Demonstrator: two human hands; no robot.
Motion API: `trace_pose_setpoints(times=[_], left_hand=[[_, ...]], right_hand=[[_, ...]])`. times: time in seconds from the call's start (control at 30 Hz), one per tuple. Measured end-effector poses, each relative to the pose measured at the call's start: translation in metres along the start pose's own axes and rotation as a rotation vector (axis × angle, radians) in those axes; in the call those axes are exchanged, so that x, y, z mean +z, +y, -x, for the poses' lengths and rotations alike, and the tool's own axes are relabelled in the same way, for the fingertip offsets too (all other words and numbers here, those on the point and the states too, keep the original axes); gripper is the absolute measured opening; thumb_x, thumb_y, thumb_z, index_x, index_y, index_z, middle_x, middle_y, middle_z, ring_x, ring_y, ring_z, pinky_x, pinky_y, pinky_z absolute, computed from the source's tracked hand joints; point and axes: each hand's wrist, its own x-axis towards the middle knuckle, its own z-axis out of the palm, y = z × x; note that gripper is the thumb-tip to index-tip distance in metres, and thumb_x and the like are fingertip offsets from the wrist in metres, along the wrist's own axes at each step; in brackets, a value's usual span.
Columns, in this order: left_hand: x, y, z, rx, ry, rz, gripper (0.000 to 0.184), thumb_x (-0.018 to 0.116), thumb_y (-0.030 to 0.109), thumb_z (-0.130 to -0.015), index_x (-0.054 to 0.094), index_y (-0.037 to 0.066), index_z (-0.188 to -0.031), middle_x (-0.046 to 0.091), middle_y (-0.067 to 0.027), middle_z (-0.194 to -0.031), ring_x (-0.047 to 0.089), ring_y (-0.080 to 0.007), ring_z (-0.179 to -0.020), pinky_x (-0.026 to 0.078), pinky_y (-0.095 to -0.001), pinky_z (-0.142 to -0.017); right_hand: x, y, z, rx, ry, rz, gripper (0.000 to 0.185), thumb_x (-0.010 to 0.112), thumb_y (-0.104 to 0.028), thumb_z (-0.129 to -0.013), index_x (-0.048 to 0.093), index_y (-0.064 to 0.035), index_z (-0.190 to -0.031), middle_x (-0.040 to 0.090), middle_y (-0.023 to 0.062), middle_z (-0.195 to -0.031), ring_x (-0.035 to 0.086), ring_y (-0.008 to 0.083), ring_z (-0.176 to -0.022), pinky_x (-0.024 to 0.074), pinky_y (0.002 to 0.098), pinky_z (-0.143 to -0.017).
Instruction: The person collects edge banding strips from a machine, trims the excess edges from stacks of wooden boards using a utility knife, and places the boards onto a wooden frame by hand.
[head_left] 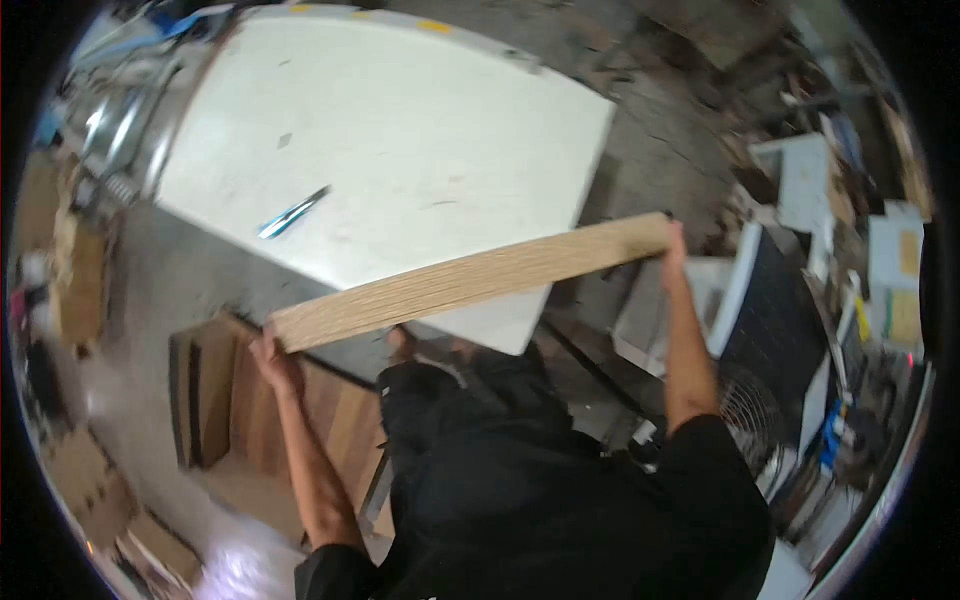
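A long, light-brown wood-grain board point(470, 278) spans the view in front of my body, tilted up toward the right. My left hand point(277, 362) is closed around its left end. At the opposite end, my right hand point(674, 252) grips the board's edge, its fingers partly hidden. Behind and partly beneath the board is a white tabletop point(430, 130). A utility knife point(293, 212) with a bluish handle lies on that tabletop, apart from both hands.
Brown wood-grain panels point(285, 415) and cardboard stand low at the left. A dark unit with a round fan grille point(748, 410) stands at the right. Metal tubes point(125, 125) are at the upper left, cardboard pieces point(85, 470) at the lower left.
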Motion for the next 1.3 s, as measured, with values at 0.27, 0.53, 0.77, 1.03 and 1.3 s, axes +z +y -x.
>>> trace_pose_setpoints(times=[0.27, 0.53, 0.77, 1.03, 1.3], left_hand=[[-0.003, 0.002, 0.002, -0.241, -0.019, 0.297, 0.084, 0.026, 0.068, -0.112, 0.036, 0.010, -0.171, 0.033, -0.0086, -0.178, 0.023, -0.0279, -0.166, 0.011, -0.0472, -0.136], [-0.006, -0.001, 0.001, -0.189, -0.061, 0.215, 0.084, 0.027, 0.067, -0.112, 0.036, 0.009, -0.171, 0.032, -0.0088, -0.178, 0.024, -0.0299, -0.165, 0.011, -0.0473, -0.135], [-0.048, -0.003, -0.006, 0.074, -0.188, -0.600, 0.067, 0.050, 0.052, -0.114, 0.049, 0.007, -0.164, 0.053, -0.0118, -0.157, 0.051, -0.0259, -0.144, 0.039, -0.0422, -0.122], [-0.041, 0.077, -0.020, 0.106, -0.525, -1.098, 0.152, 0.107, 0.036, -0.057, 0.015, 0.011, -0.175, 0.027, -0.0215, -0.178, 0.026, -0.0406, -0.164, 0.026, -0.0523, -0.134], [-0.026, 0.072, -0.048, 0.136, -0.603, -1.145, 0.116, 0.100, 0.019, -0.062, 0.044, 0.018, -0.163, 0.058, -0.0135, -0.156, 0.052, -0.0378, -0.146, 0.043, -0.0487, -0.123]], right_hand=[[0.021, -0.037, 0.011, 0.147, -0.050, 0.096, 0.082, 0.035, -0.069, -0.111, 0.049, -0.0071, -0.164, 0.052, 0.0072, -0.165, 0.043, 0.0248, -0.153, 0.0224, 0.0429, -0.129], [0.018, -0.019, -0.005, 0.095, -0.078, -0.016, 0.073, 0.034, -0.059, -0.115, 0.056, -0.0049, -0.159, 0.058, 0.0081, -0.159, 0.050, 0.0247, -0.148, 0.0304, 0.0413, -0.126], [-0.042, 0.020, -0.056, -0.070, -0.020, 0.276, 0.060, 0.048, -0.043, -0.117, 0.051, -0.0021, -0.161, 0.052, 0.0127, -0.164, 0.046, 0.0264, -0.153, 0.0342, 0.0439, -0.127], [0.252, -0.110, 0.138, -0.831, -0.764, 1.168, 0.126, 0.096, -0.053, -0.071, 0.034, 0.0011, -0.167, 0.038, 0.0228, -0.172, 0.033, 0.0402, -0.161, 0.0217, 0.0560, -0.133], [0.331, -0.049, 0.174, -0.749, -0.989, 1.316, 0.101, 0.097, -0.027, -0.068, 0.048, -0.0037, -0.153, 0.060, 0.0183, -0.146, 0.055, 0.0350, -0.139, 0.0362, 0.0518, -0.124]])
